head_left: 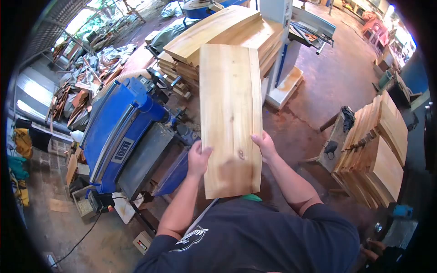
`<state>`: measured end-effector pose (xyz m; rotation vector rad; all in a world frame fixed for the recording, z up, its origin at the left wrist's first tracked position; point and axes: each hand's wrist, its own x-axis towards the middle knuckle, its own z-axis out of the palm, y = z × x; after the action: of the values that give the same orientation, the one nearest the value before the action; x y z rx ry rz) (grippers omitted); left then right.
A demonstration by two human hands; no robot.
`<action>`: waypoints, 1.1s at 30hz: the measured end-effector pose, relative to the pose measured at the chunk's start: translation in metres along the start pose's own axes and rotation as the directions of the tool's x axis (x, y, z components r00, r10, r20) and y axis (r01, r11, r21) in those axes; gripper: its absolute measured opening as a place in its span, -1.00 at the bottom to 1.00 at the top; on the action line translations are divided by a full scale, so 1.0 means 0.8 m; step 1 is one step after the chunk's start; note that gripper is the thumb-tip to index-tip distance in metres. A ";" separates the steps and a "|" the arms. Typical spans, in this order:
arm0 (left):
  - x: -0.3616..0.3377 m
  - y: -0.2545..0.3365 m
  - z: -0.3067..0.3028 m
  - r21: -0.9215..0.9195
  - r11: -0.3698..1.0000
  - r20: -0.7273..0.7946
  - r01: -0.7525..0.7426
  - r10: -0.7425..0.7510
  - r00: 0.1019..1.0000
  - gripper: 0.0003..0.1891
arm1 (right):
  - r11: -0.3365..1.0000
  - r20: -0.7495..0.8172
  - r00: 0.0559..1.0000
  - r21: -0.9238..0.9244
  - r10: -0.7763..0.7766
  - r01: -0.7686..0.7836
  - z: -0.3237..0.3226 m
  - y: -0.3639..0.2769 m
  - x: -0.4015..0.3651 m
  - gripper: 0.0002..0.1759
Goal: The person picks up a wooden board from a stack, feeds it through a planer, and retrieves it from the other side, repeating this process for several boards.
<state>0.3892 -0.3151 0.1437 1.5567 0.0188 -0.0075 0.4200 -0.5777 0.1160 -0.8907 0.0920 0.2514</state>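
Observation:
A long, pale wooden board (231,104) with a few knots is held up in front of my chest, its far end reaching toward a stack of boards. My left hand (198,158) grips its left edge, thumb on the upper face. On the opposite edge, my right hand (265,145) holds on in the same way, with the thumb over the top. The fingers of both hands are partly hidden beneath the board.
To the left stands a blue machine (120,136) with a grey bed. Stacked wide boards (218,32) lie ahead, beside a white machine column (275,18). More boards (373,150) are piled at right. Wood scraps (82,100) heap at far left. Another person's hand (371,248) shows lower right.

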 end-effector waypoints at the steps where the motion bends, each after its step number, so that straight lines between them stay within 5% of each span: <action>1: -0.012 -0.002 -0.003 -0.070 0.997 -0.032 -0.014 0.011 0.999 -0.58 | 1.000 0.019 1.000 0.006 0.005 -0.006 0.014 -0.010 -0.003 -0.42; 4: -0.030 -0.002 -0.041 0.073 0.987 -0.070 -0.146 0.152 0.986 -0.52 | 0.953 0.236 0.966 -0.250 -0.110 0.170 0.058 -0.034 -0.012 -0.34; 5: -0.023 -0.001 -0.052 0.030 0.992 -0.182 -0.126 0.130 0.975 -0.49 | 0.957 0.278 0.957 -0.244 -0.088 0.159 0.082 -0.046 -0.017 -0.34; 6: -0.009 0.007 -0.063 -0.014 0.993 -0.296 -0.113 0.104 0.950 -0.45 | 0.862 0.349 0.930 -0.429 -0.117 0.270 0.113 -0.058 -0.029 -0.31; 8: 0.019 0.065 -0.051 -0.521 0.801 -0.577 -0.295 -0.076 0.813 -0.50 | 0.631 0.566 0.815 -0.588 -0.125 0.505 0.182 -0.082 -0.064 -0.26; 9: 0.050 -0.027 -0.118 -0.732 0.597 -0.482 -0.328 -0.115 0.868 -0.60 | 0.538 0.694 0.712 -0.564 -0.102 0.627 0.212 -0.084 -0.080 -0.24; 10: 0.074 -0.011 -0.135 -0.909 0.374 0.023 -0.182 0.482 0.876 -0.70 | 0.555 0.776 0.628 -0.501 -0.051 0.664 0.225 -0.067 -0.092 -0.18; 11: 0.084 -0.008 -0.148 -0.871 0.408 -0.065 -0.273 0.456 0.888 -0.70 | 0.362 0.890 0.456 -0.421 -0.012 0.832 0.243 -0.066 -0.095 -0.19; 13: 0.067 0.065 -0.113 -0.882 0.288 -0.170 -0.373 0.544 0.821 -0.69 | 0.214 0.928 0.367 -0.371 0.059 0.904 0.265 -0.053 -0.108 -0.20; 14: 0.075 0.079 -0.123 -0.880 0.273 -0.099 -0.389 0.696 0.712 -0.67 | 0.127 0.930 0.351 -0.364 0.111 0.923 0.265 -0.045 -0.111 -0.25; 15: 0.070 0.103 -0.128 -0.863 0.278 -0.120 -0.421 0.698 0.706 -0.67 | 0.146 0.940 0.320 -0.336 0.118 0.931 0.265 -0.040 -0.115 -0.25; 17: 0.056 0.141 -0.136 -0.850 0.248 -0.085 -0.465 0.807 0.585 -0.68 | 0.033 0.926 0.367 -0.371 0.086 0.928 0.262 -0.032 -0.121 -0.27; 22: 0.047 0.153 -0.165 -0.881 0.219 -0.049 -0.419 0.838 0.543 -0.73 | -0.162 0.951 0.288 -0.269 0.110 0.949 0.245 -0.012 -0.117 -0.35; 28: 0.034 0.130 -0.185 -0.861 0.202 -0.090 -0.467 0.842 0.531 -0.74 | -0.107 0.947 0.291 -0.278 0.137 0.955 0.241 -0.012 -0.112 -0.26; 30: 0.029 0.094 -0.197 -0.833 0.196 -0.138 -0.518 0.832 0.537 -0.75 | -0.087 0.939 0.313 -0.303 0.143 0.949 0.234 -0.011 -0.115 -0.22; 32: 0.020 0.021 -0.236 -0.861 0.206 -0.112 -0.464 0.815 0.569 -0.76 | 0.070 0.922 0.339 -0.356 0.187 0.932 0.232 -0.012 -0.112 -0.13; 33: -0.001 -0.017 -0.252 -0.853 0.219 -0.167 -0.474 0.746 0.645 -0.76 | 0.056 0.918 0.351 -0.367 0.186 0.929 0.226 -0.008 -0.111 -0.13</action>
<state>0.3867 -0.1135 0.1276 0.4121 -0.7706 0.3851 0.3316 -0.4567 0.2503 -1.9529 -1.6021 -0.0081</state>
